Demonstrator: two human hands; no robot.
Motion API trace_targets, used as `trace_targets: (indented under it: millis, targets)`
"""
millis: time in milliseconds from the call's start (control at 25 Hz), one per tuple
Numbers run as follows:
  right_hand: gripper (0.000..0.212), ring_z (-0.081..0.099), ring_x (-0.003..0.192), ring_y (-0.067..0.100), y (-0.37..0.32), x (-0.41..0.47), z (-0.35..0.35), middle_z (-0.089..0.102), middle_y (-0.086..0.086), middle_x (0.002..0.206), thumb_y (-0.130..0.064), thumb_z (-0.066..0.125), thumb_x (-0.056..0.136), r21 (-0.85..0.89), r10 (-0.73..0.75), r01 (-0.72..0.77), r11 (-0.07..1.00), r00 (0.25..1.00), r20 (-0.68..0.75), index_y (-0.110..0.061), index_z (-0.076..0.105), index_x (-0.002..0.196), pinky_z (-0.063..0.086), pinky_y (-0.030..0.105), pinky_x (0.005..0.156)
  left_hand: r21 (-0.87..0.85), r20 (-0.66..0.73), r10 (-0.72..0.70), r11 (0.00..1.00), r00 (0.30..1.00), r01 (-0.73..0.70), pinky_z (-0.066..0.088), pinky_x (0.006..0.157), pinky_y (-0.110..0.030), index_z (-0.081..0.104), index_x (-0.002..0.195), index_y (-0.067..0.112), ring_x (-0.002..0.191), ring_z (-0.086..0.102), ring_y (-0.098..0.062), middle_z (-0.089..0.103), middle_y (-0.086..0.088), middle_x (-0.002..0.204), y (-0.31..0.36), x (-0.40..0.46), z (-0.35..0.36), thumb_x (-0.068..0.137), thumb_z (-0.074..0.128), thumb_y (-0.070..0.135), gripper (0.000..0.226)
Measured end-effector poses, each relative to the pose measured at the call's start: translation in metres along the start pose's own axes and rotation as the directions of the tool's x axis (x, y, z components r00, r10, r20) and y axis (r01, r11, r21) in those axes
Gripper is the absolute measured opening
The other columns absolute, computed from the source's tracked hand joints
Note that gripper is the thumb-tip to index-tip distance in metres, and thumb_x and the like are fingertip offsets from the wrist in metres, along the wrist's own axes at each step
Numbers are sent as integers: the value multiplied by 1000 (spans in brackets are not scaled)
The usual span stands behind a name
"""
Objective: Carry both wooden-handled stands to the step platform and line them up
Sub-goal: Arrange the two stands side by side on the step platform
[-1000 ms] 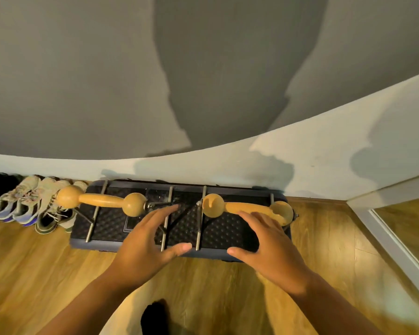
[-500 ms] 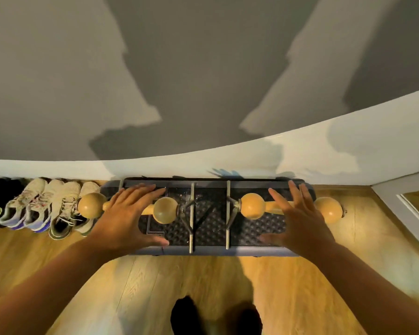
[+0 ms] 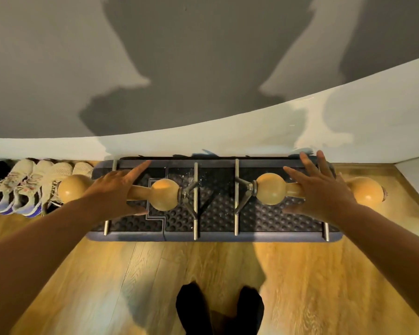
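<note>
Your left hand [image 3: 111,189] lies spread over the shaft of the left stand, a pale wooden handle with round knobs on a bent steel frame [image 3: 165,194], fingers fanned toward the upper middle of the frame, resting rather than clenched. Your right hand [image 3: 321,189] mirrors it, splayed flat across the right wooden-handled stand [image 3: 270,191], not closed around it. Whether either palm actually presses the wood cannot be told.

Both stands sit on the dark blue, dimpled rubber step platform [image 3: 218,236] against the white skirting, in the middle of the frame. Each handle's long axis runs left to right along the platform's length; their steel feet run front to back across it. The inner knobs face each other, apart, across the platform's centre. The two handles look roughly in one line.

Risk from here, as a judgement: the outer knobs overhang the platform's ends, so a sideways nudge from a flat, unclosed hand could slide a foot off the edge and tip a stand, the left one toward the row of pale trainers [image 3: 27,187] beside it.
</note>
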State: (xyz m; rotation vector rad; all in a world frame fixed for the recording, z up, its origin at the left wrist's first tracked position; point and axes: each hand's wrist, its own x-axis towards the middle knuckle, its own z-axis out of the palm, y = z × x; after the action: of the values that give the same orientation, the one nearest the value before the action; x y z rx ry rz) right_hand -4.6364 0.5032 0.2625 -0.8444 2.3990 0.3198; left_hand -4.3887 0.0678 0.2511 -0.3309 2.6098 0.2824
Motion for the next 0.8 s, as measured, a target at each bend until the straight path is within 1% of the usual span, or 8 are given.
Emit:
trace_targets:
  millis: [80, 120, 160, 200, 280, 360, 560, 800]
  targets:
    - [91, 11, 160, 38, -1, 7, -7, 17, -1, 173, -72, 73, 77, 26, -7, 5, 1000, 998, 65, -49, 32, 155, 39, 65, 112, 4, 37, 4, 1000, 999, -4, 59, 91, -47, 26, 158, 40, 105, 70, -25, 72, 1, 124, -6, 8, 5, 69, 59, 87, 106]
    - [59, 44, 146, 34, -1, 11, -11, 45, -3, 159, -64, 74, 83, 41, -15, 12, 999, 996, 91, -49, 52, 136, 50, 54, 103, 26, 60, 10, 1000, 998, -11, 60, 87, -41, 43, 148, 44, 95, 71, -17, 75, 8, 114, -8, 12, 2, 67, 41, 97, 97]
    - [27, 66, 116, 22, -1, 14, -14, 68, -5, 132, -55, 73, 87, 43, -8, 3, 999, 993, 116, -46, 63, 110, 57, 42, 90, 53, 98, 27, 998, 995, -32, 60, 82, -35, 57, 131, 45, 85, 69, -8, 74, 15, 101, -9, 17, 0, 64, 25, 103, 94]
    - [12, 69, 88, 13, -2, 16, -17, 75, -9, 102, -49, 72, 90, 47, -18, 13, 999, 992, 124, -42, 63, 92, 58, 35, 78, 96, 150, 27, 995, 988, -42, 58, 79, -30, 64, 113, 44, 77, 66, -4, 72, 20, 89, -8, 19, -4, 64, 20, 103, 89]
    - [14, 65, 71, 8, -2, 17, -18, 68, -12, 78, -44, 74, 89, 31, -19, 15, 999, 988, 155, -39, 63, 83, 57, 34, 70, 146, 223, 14, 988, 975, -48, 56, 77, -26, 66, 96, 42, 71, 63, -1, 69, 21, 80, -5, 21, -10, 73, 36, 95, 64]
    - [15, 65, 70, 8, -3, 16, -20, 67, -11, 76, -44, 75, 88, 46, -23, 15, 999, 983, 185, -39, 63, 83, 57, 33, 71, 150, 229, 22, 987, 973, -58, 55, 77, -25, 65, 95, 42, 72, 62, -1, 69, 21, 82, 1, 23, -16, 80, 49, 85, 49]
    - [10, 63, 71, 6, -15, 13, -26, 66, -12, 77, -44, 73, 90, 46, -61, 52, 998, 976, 209, -37, 66, 88, 55, 29, 70, 104, 190, 37, 993, 981, -57, 41, 64, -19, 58, 87, 43, 67, 58, -1, 62, 19, 73, 16, 19, -33, 90, 55, 70, 28]
    - [13, 61, 73, 5, -38, 9, -34, 62, -14, 77, -42, 69, 92, 69, -90, 82, 994, 987, 133, -38, 59, 84, 53, 27, 68, 103, 163, 18, 994, 986, -35, 47, 68, -22, 58, 88, 40, 69, 59, -4, 62, 15, 75, 39, 24, -34, 94, 55, 58, 19]
